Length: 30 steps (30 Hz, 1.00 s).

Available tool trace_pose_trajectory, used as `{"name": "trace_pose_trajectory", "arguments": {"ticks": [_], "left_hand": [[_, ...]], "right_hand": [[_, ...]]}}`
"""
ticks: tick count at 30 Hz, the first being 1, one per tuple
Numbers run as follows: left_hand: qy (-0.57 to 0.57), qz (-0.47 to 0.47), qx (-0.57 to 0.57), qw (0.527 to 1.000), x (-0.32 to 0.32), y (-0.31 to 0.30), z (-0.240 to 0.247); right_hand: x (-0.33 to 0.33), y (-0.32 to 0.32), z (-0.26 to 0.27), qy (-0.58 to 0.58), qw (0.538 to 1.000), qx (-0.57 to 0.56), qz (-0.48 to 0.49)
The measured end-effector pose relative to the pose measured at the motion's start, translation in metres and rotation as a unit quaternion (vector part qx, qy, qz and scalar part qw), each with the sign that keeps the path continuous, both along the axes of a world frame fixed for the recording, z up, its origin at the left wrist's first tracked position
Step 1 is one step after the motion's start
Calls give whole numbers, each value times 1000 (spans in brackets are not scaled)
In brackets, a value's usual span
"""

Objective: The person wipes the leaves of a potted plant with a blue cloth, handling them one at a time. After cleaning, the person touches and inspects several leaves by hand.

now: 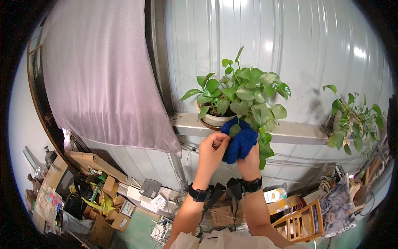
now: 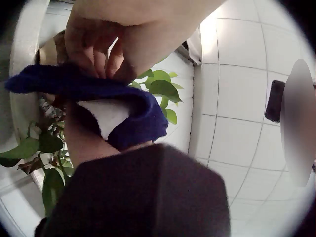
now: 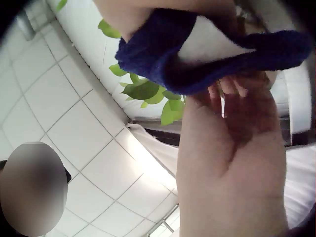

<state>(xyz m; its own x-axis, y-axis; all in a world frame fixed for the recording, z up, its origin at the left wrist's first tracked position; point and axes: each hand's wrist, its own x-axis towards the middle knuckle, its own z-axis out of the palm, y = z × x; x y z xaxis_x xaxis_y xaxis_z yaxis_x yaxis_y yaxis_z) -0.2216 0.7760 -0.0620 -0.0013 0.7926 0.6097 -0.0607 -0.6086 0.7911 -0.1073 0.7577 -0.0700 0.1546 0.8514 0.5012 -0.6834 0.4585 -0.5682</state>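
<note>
A fuzzy blue cloth with a whitish patch is bunched beside a potted plant, below its pale pot. One green leaf lies against the cloth's front. My left hand has curled fingers and pinches the cloth's near edge; the left wrist view shows its fingertips at the blue rim. From the right, my right hand grips the cloth from below, its fingers mostly hidden by the fabric. In the right wrist view, the cloth spans both hands.
The pot stands on a narrow wall ledge, with another plant farther right. A lilac curtain hangs at left. Cartons and clutter lie low left; a wooden chair stands low right.
</note>
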Motion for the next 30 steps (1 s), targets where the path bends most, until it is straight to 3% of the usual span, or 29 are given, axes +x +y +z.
{"name": "trace_pose_trajectory", "arguments": {"ticks": [6,16,24,30], "left_hand": [[63,92,55,992,3,-10,3],[93,60,35,993,3,-20,1],[50,17,-38,998,-3,-18,-10],[58,58,-14,997,-9,-14,-12]], "right_hand": [[-2,1,15,-17,997,-66,-46],[3,7,16,5,997,-56,-60],[14,10,12,-75,995,-56,-40],[17,15,8,-17,998,-66,-14]]}}
